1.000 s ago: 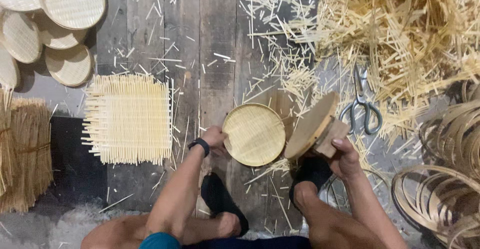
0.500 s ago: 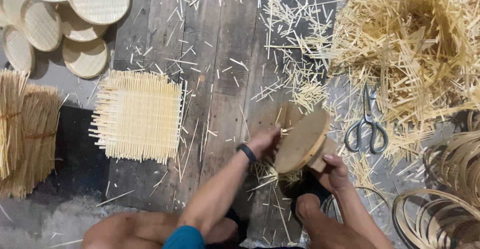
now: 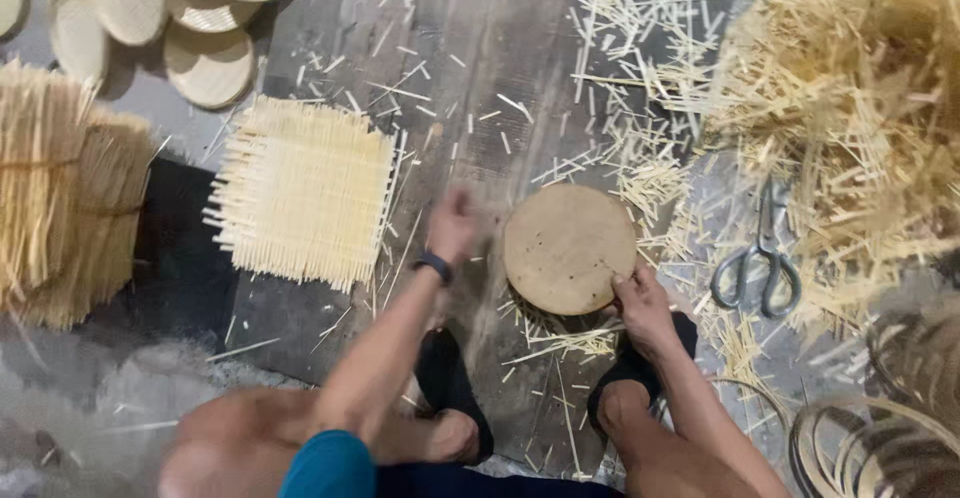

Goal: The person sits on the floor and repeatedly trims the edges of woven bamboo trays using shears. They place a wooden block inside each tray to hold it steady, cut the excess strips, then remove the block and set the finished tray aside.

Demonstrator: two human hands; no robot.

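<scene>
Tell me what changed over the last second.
The round wooden disc, held tilted on edge by the right hand, now lies flat on the boards, fingers on its near rim. The left hand let go of the small round woven tray and hovers empty; that tray is gone from view. The square mat and scissors stayed put.

woven mat (image 3: 305, 190) left of disc (image 3: 568, 247), scissors (image 3: 760, 260) right
</scene>
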